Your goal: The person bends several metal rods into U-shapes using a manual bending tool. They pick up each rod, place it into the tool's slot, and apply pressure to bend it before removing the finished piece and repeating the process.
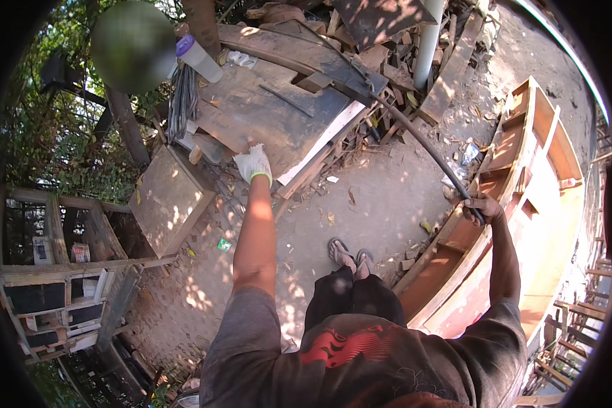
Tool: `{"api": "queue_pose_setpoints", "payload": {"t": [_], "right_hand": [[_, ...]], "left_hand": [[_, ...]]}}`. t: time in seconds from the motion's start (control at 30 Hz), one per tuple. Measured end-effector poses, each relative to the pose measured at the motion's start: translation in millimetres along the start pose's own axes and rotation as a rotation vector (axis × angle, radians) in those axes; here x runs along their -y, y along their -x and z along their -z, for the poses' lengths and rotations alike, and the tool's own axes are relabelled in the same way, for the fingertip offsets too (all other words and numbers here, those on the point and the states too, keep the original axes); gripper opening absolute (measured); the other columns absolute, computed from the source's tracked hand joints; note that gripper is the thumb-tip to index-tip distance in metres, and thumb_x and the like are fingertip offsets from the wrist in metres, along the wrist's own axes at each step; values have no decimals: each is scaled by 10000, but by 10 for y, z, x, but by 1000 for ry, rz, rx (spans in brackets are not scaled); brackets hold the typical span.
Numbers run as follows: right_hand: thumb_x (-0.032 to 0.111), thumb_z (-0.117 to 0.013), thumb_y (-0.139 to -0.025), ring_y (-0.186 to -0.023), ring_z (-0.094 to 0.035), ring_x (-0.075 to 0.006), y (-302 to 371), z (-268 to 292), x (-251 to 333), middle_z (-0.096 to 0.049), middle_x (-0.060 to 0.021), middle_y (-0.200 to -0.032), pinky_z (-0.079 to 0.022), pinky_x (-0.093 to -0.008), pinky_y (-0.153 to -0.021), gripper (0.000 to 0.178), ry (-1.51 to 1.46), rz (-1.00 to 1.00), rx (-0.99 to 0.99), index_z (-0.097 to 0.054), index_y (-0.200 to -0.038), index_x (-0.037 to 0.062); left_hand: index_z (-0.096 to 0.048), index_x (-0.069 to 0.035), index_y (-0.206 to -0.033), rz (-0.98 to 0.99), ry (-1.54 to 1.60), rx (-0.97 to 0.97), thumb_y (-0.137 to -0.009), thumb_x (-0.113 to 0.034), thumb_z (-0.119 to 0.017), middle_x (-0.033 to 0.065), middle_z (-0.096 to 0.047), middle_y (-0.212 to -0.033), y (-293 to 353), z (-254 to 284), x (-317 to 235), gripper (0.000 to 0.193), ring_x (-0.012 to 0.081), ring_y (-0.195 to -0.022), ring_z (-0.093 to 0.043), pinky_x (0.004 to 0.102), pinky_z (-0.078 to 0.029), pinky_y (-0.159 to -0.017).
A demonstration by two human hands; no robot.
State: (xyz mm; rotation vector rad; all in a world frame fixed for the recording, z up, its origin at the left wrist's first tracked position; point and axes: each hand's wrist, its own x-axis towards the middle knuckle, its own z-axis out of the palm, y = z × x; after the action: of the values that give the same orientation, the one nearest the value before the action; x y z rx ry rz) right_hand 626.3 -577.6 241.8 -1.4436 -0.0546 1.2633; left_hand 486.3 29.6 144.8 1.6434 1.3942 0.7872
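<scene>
Dusty boatyard ground — right hand (481, 206) fingers around long black curved hose (415, 136), gloved left hand (253, 164) fingers unclear.

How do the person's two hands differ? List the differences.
The left hand wears a white work glove with a green cuff; the right hand is bare. The left hand reaches toward the edge of the wooden board pile and grips nothing visible; the right hand is closed around a long dark hose. Both arms are stretched out.
</scene>
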Motion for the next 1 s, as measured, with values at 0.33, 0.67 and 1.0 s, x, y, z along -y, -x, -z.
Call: {"api": "queue_pose_setpoints", "payload": {"t": [0.33,0.67,1.0], "right_hand": [[376,-587,-973,-396,-303,-33,168,-717,-225,-393,67,-564,-215,-213,-348,290,225,22,-349,-592,-1058,99],[411,-552,-989,-395,-288,-29,-94,-2294,-539,-367,74,-567,-220,-224,-337,324,35,81,-582,-500,-840,128],[373,-584,-963,-416,-379,-80,-1449,-4796,-71,-443,24,-607,-313,-259,-366,314,-417,59,-943,-516,-886,76]], "left_hand": [[-444,97,-1279,125,2,94,-895,-538,-583,285,-582,-1247,78,-12,-142,755,395,-1106,-604,447,-479,-906],[-411,105,-1281,155,358,232,-906,-423,-633,278,-570,-1244,46,-32,-21,685,346,-1048,-618,431,-503,-858],[-415,119,-1247,239,352,256,-923,-424,-613,314,-585,-1171,126,55,-79,663,390,-966,-637,453,-523,-784]]}}
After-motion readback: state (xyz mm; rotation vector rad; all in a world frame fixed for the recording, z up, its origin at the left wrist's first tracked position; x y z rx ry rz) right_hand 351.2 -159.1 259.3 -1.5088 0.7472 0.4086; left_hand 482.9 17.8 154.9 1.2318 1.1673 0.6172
